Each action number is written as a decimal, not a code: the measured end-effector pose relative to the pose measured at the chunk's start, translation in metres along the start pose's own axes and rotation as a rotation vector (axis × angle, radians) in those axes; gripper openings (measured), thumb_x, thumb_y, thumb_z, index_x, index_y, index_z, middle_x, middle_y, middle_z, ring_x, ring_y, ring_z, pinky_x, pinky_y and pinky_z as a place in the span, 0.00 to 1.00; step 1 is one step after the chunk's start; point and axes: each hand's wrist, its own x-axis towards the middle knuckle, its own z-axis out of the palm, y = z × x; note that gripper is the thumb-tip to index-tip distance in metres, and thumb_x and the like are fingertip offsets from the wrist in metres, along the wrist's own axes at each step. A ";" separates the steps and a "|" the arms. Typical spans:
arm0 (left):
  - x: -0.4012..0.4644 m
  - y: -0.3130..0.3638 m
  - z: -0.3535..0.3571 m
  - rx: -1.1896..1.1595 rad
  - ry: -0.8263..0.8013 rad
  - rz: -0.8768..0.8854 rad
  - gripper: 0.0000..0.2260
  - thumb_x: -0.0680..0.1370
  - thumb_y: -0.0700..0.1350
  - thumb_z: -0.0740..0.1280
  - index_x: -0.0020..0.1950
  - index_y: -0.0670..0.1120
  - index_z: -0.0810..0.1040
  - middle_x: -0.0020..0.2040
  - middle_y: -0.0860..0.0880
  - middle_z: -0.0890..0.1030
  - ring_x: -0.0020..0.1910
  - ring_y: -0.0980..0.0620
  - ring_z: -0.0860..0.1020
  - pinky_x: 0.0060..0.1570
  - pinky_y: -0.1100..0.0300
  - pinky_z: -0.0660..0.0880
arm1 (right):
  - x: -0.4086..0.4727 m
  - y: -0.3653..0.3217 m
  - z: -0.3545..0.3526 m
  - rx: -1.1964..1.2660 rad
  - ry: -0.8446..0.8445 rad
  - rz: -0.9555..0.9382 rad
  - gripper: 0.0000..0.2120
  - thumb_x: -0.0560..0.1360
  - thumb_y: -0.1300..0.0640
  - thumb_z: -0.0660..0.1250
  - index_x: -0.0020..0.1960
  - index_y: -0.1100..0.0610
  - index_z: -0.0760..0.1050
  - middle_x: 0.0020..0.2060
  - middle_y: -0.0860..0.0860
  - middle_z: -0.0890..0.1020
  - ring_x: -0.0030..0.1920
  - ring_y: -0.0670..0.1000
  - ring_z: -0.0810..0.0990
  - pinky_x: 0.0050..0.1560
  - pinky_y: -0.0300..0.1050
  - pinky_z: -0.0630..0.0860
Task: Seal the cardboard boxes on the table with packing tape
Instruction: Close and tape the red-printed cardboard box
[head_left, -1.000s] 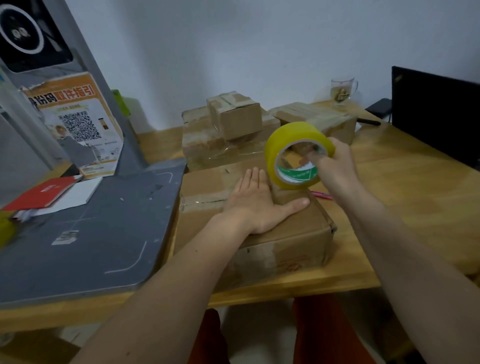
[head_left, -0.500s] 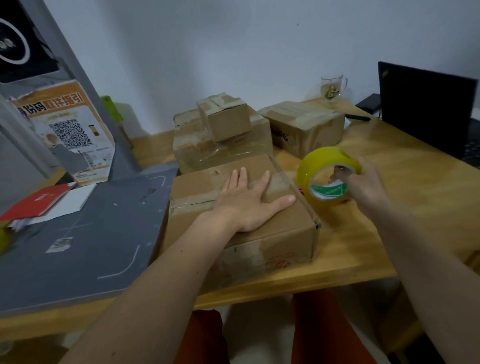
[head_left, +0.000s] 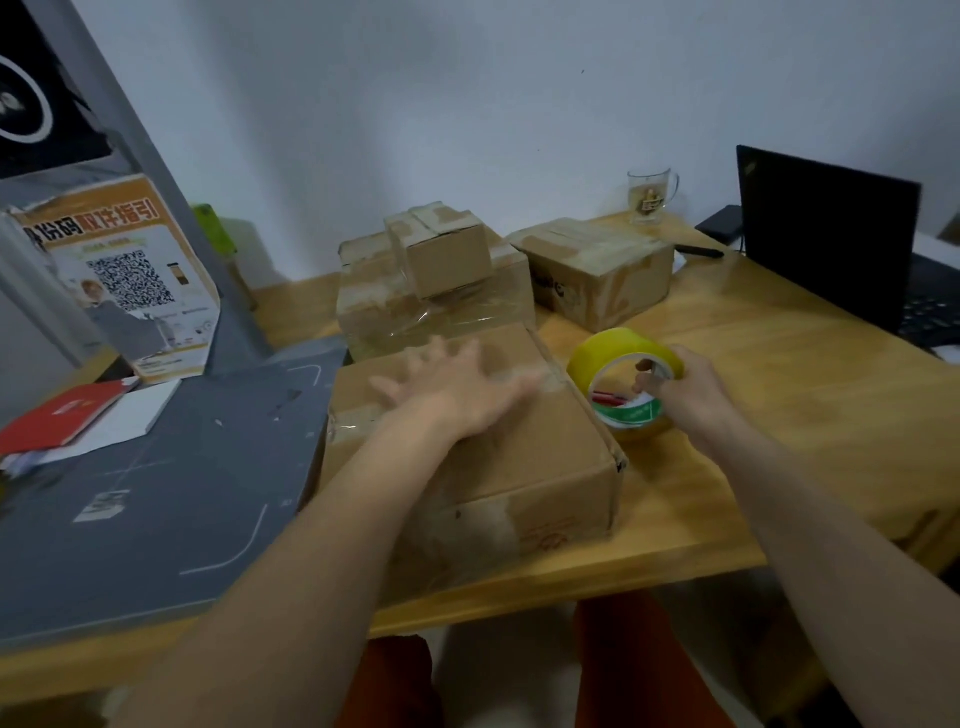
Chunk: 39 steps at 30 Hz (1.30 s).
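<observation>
A closed cardboard box (head_left: 530, 467) lies nearest me on the wooden table (head_left: 779, 415). My left hand (head_left: 462, 387), blurred and with fingers spread flat, presses on its top. Just right of the box, my right hand (head_left: 685, 387) grips a yellow roll of packing tape (head_left: 618, 374), fingers hooked through its core, low by the box's right side. Behind stand a taped box (head_left: 379, 312) with a small box (head_left: 447, 249) on top, and another taped box (head_left: 597, 275) to the right.
A grey mat (head_left: 156, 493) covers the table's left part, with a red booklet (head_left: 62, 410) and a QR-code poster (head_left: 124, 280) behind it. A glass mug (head_left: 649, 195), a black pen (head_left: 698, 251) and an open laptop (head_left: 831, 244) stand at the back right.
My right hand has brought the tape roll down from above the box to table level at its right side. My left hand has slid over the box top and is now blurred.
</observation>
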 end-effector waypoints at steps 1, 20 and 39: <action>0.002 -0.018 -0.003 0.008 0.023 -0.089 0.45 0.68 0.80 0.53 0.80 0.58 0.56 0.82 0.46 0.48 0.79 0.36 0.47 0.70 0.27 0.46 | 0.000 0.001 0.000 0.004 0.000 0.011 0.06 0.76 0.64 0.66 0.44 0.54 0.75 0.45 0.58 0.81 0.49 0.59 0.77 0.47 0.50 0.72; -0.011 -0.152 0.008 -0.716 0.095 -0.209 0.34 0.79 0.68 0.54 0.81 0.54 0.55 0.79 0.46 0.62 0.74 0.41 0.64 0.69 0.49 0.61 | -0.030 -0.052 0.024 0.845 -0.302 0.141 0.26 0.73 0.58 0.71 0.69 0.52 0.69 0.62 0.55 0.79 0.59 0.59 0.80 0.53 0.62 0.78; -0.030 -0.050 -0.081 -1.119 0.240 0.570 0.42 0.67 0.57 0.77 0.76 0.51 0.62 0.66 0.55 0.77 0.63 0.61 0.76 0.60 0.62 0.76 | -0.061 -0.206 0.044 0.070 -0.131 -0.436 0.06 0.76 0.57 0.63 0.44 0.59 0.75 0.35 0.53 0.75 0.32 0.49 0.71 0.25 0.38 0.64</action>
